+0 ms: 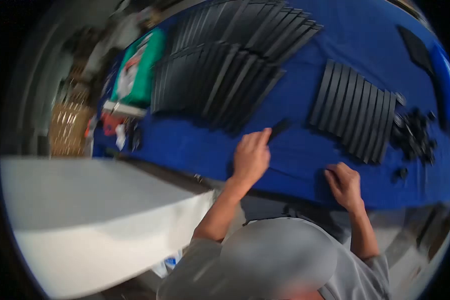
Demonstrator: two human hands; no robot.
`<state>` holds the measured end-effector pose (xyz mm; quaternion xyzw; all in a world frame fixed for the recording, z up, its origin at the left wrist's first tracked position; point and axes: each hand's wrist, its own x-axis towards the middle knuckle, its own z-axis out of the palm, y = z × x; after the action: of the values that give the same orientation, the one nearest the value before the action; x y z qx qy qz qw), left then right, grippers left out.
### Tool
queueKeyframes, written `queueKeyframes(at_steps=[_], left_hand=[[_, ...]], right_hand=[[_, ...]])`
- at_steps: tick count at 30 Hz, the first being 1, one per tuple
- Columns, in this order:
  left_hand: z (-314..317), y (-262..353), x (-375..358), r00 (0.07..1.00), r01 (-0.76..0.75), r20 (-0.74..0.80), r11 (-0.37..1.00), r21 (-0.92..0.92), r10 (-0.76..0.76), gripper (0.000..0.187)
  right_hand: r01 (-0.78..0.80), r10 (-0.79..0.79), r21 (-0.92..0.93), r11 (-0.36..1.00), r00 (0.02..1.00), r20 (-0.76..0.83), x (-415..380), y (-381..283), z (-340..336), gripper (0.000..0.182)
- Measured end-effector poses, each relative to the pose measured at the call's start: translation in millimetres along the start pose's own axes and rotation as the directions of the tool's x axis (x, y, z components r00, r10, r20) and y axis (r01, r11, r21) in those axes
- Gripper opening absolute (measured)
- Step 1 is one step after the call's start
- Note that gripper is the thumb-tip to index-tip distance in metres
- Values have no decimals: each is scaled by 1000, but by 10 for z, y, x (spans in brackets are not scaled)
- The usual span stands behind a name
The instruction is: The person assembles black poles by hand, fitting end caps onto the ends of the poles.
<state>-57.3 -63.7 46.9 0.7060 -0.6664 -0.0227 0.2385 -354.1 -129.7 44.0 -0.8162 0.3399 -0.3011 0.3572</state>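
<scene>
A short black strip (280, 128) juts out past the fingertips of my left hand (252, 156), which is closed on its near end. My right hand (346, 184) is curled low over the cloth near the table's front edge; whatever it may hold is too small or hidden to make out. Between and beyond the hands, a row of long black strips (355, 110) lies side by side to the right. Large overlapping rows of black strips (215, 75) cover the upper left of the blue cloth (297, 150).
Small black parts (416, 136) are heaped at the right. A green package (137, 67) lies at the far left beside small items. A dark flat piece (414, 47) and a blue object (446, 82) are at the right edge. A white surface (105, 215) stands at lower left.
</scene>
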Motion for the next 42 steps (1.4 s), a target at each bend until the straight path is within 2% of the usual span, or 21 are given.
queueKeyframes(at_steps=[1, 3, 6, 9, 11, 12, 14, 15, 16, 17, 18, 21, 22, 26, 28, 29, 32, 35, 37, 39, 42], left_hand=[[32, -32, 20, 999, -34, -18, 999, 16, 35, 53], [15, 10, 29, 1000, 13, 21, 998, -58, -12, 54], [-181, 259, 73, 988, -27, 138, 963, -267, 66, 60], [-312, 551, 68, 941, -57, 290, 925, -377, 176, 62], [-312, 699, 43, 904, -52, 367, 909, -414, 219, 63], [-301, 768, 29, 890, -43, 395, 905, -424, 227, 63], [-225, 764, -45, 872, -44, 426, 904, -426, 243, 64], [-205, 793, -33, 875, -93, 405, 914, -395, 264, 64], [-178, 830, 1, 879, -143, 381, 921, -363, 287, 63], [-164, 866, 30, 882, -194, 355, 925, -327, 310, 63], [-176, 885, 46, 888, -178, 358, 933, -313, 289, 56], [-163, 817, 13, 909, -27, 388, 952, -305, 150, 52], [-173, 830, 24, 910, 58, 406, 942, -330, 87, 43], [-271, 796, 192, 787, 177, 604, 891, -418, 127, 36], [-266, 740, 215, 744, 201, 650, 876, -439, 155, 40], [-250, 734, 238, 723, 212, 669, 866, -453, 173, 41], [-230, 830, 268, 786, 162, 587, 852, -498, 194, 44], [-199, 687, 218, 765, 211, 635, 886, -412, 113, 46], [-203, 576, 218, 700, 304, 707, 854, -421, 99, 47], [-201, 512, 210, 649, 405, 753, 787, -464, 110, 46], [-216, 577, 229, 639, 462, 764, 746, -479, 94, 45]], right_hand=[[13, -12, 39, 999, 1000, -17, -8, 22, -6, 10], [-51, 50, 45, 998, 999, 8, -18, -15, -75, 16], [-303, 301, 388, 870, 951, 68, -53, -9, -86, 38], [-321, 297, 792, 519, 937, 185, -55, -107, 33, 65], [-327, 183, 736, 593, 945, 273, -52, -99, 34, 79], [-319, 180, 702, 636, 947, 267, -55, -126, 34, 72], [-134, 47, 637, 759, 987, 151, -89, -59, 112, 66], [-35, -30, 587, 809, 994, 101, -103, -33, 139, 63], [-49, -13, 579, 814, 995, 103, -109, -37, 123, 52], [-76, 23, 593, 801, 995, 95, -137, -27, 120, 51], [-97, 56, 608, 788, 995, 85, -150, -21, 126, 50], [-114, 104, 612, 782, 993, 51, -157, 1, 132, 47], [-115, 113, 605, 788, 993, 41, -164, 8, 129, 46], [-146, 156, 701, 698, 986, 50, -178, 2, 92, 47], [-133, 198, 782, 609, 980, 12, -188, -18, 129, 46], [-136, 194, 780, 611, 981, 20, -191, -2, 136, 47], [-144, 197, 772, 619, 980, 26, -208, 39, 177, 47], [-131, 199, 753, 645, 980, 0, -189, 44, 180, 41], [-124, 177, 728, 674, 984, 4, -198, 25, 114, 34], [-149, 197, 776, 613, 980, 32, -201, 13, 86, 33], [-157, 212, 791, 592, 977, 35, -200, 22, 98, 33]])
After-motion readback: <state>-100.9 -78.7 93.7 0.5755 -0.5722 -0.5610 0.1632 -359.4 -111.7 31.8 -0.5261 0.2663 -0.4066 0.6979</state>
